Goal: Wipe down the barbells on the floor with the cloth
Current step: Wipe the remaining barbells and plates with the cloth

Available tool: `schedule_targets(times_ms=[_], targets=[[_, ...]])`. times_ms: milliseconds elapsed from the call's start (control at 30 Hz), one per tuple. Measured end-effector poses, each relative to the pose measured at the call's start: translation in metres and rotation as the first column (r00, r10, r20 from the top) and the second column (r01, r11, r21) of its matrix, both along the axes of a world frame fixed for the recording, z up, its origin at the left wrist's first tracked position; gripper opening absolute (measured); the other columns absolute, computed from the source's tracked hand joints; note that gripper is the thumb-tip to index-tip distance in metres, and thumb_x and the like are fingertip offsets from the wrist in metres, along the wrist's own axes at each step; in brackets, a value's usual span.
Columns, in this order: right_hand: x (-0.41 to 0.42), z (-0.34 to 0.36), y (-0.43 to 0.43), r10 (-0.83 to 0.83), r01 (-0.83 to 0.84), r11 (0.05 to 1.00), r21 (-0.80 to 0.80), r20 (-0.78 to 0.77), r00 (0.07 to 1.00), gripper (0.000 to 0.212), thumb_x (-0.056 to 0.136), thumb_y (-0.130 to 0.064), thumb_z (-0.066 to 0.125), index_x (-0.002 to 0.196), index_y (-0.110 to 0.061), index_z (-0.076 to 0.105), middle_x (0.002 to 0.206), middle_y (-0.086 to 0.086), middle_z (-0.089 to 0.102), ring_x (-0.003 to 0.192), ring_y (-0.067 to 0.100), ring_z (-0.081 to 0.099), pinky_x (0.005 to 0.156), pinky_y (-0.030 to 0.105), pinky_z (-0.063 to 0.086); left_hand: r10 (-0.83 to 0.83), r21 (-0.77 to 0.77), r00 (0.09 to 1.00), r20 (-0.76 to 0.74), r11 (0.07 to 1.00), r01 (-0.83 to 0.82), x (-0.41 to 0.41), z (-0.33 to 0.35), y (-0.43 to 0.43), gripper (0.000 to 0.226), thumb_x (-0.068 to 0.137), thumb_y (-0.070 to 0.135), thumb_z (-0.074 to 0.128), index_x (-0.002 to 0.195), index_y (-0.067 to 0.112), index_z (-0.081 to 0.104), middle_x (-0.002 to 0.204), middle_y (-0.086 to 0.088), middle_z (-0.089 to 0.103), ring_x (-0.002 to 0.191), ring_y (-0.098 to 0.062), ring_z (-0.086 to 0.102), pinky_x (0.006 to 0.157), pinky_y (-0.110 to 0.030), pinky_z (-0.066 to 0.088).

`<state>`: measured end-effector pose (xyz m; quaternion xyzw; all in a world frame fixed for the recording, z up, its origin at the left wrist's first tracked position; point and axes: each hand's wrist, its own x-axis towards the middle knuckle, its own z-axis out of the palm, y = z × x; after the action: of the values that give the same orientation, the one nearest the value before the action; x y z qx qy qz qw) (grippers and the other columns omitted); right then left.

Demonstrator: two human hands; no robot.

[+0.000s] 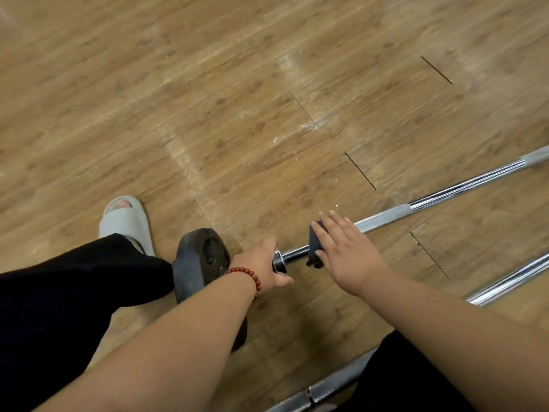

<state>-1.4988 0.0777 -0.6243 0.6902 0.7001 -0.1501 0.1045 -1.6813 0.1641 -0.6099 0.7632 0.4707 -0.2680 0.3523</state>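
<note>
A chrome barbell lies on the wooden floor, running from a black weight plate at its near end up to the right edge. My left hand, with a red bead bracelet on the wrist, grips the bar's collar right beside the plate. My right hand lies flat with straight fingers on a dark grey cloth wrapped over the bar, a short way right of the left hand. A second chrome bar lies at the right, and a third bar shows at the bottom edge.
My foot in a grey slipper stands left of the plate, with a black trouser leg below it. Another dark trouser leg covers part of the bottom bar. Wooden floor stretches out beyond the barbell.
</note>
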Motion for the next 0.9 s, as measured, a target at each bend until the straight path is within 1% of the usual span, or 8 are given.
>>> schedule_targets(times_ms=[67,200,333,400,500,667,767,900], targets=[[-0.026,0.0,0.001,-0.073,0.075,0.996,0.057,-0.033,0.997,0.057,0.089,-0.031,0.029,0.13,-0.003,0.057,0.135,0.013,0.055,0.129,0.034,0.048,0.113,0.043,0.026,0.013,0.0,1.0,0.007,1.0,-0.013,0.0,0.0,0.003,0.076,0.073,0.053,0.074,0.131,0.023,0.034,0.118,0.0,0.057,0.096,-0.02,0.06,0.084,-0.039,0.052],[-0.039,0.005,0.005,0.262,-0.263,0.965,0.004,-0.073,0.962,0.058,0.092,-0.027,0.028,0.144,-0.004,0.035,0.151,0.008,0.037,0.138,0.026,0.036,0.112,0.04,0.027,0.043,-0.01,0.997,0.061,0.999,-0.043,0.003,0.0,0.008,0.065,0.074,0.043,0.074,0.125,0.022,0.038,0.094,0.007,0.057,0.084,-0.015,0.06,0.081,-0.037,0.053],[0.01,0.008,0.006,0.052,-0.05,0.998,-0.041,0.048,0.997,0.063,0.092,-0.038,0.021,0.136,-0.005,0.051,0.137,0.013,0.054,0.131,0.028,0.048,0.113,0.035,0.021,0.034,0.013,0.999,0.03,0.999,-0.034,0.0,-0.004,0.005,0.075,0.068,0.056,0.076,0.124,0.026,0.036,0.111,0.003,0.058,0.09,-0.018,0.06,0.082,-0.04,0.053],[0.009,0.01,0.002,-0.065,0.07,0.996,-0.063,0.065,0.996,0.07,0.093,-0.04,0.002,0.151,-0.006,0.021,0.158,0.014,0.02,0.147,0.028,0.015,0.118,0.036,0.001,0.032,0.005,0.999,0.016,0.999,-0.032,-0.001,-0.005,0.005,0.073,0.069,0.056,0.076,0.121,0.026,0.036,0.107,0.003,0.058,0.086,-0.018,0.06,0.079,-0.04,0.054],[-0.035,0.012,0.001,-0.104,0.102,0.991,-0.083,-0.016,0.994,0.059,0.101,-0.036,0.007,0.151,-0.011,-0.011,0.157,0.003,-0.022,0.144,0.031,-0.021,0.117,0.042,-0.011,0.036,0.012,0.999,0.039,0.999,-0.037,0.0,-0.005,0.006,0.071,0.07,0.05,0.076,0.122,0.025,0.036,0.103,0.004,0.058,0.086,-0.017,0.06,0.08,-0.039,0.054],[-0.025,0.01,0.007,0.016,-0.018,0.999,-0.05,-0.036,0.999,0.072,0.089,-0.046,0.004,0.152,-0.015,0.022,0.16,0.008,0.015,0.147,0.025,0.013,0.117,0.036,-0.002,0.056,-0.056,0.996,0.064,0.997,-0.053,0.0,-0.003,0.011,0.076,0.068,0.049,0.078,0.127,0.024,0.036,0.107,0.005,0.056,0.09,-0.017,0.06,0.082,-0.039,0.054],[0.001,0.007,0.003,-0.09,0.09,0.994,-0.061,0.007,0.996,0.082,0.079,-0.05,-0.017,0.154,-0.019,-0.002,0.161,0.004,-0.012,0.147,0.02,-0.013,0.114,0.034,-0.015,0.055,-0.076,0.997,0.056,0.996,-0.05,0.0,-0.001,0.013,0.079,0.069,0.051,0.078,0.13,0.024,0.035,0.105,0.004,0.054,0.091,-0.017,0.058,0.082,-0.039,0.053],[-0.03,0.009,0.011,-0.23,0.231,0.973,-0.008,-0.134,0.964,0.082,0.086,-0.054,0.002,0.147,-0.01,0.033,0.159,0.009,0.018,0.148,0.028,0.001,0.117,0.037,-0.008,0.057,-0.09,0.996,0.07,0.995,-0.05,0.0,0.001,0.014,0.078,0.07,0.05,0.077,0.13,0.023,0.034,0.106,0.003,0.055,0.089,-0.016,0.059,0.083,-0.039,0.053]])
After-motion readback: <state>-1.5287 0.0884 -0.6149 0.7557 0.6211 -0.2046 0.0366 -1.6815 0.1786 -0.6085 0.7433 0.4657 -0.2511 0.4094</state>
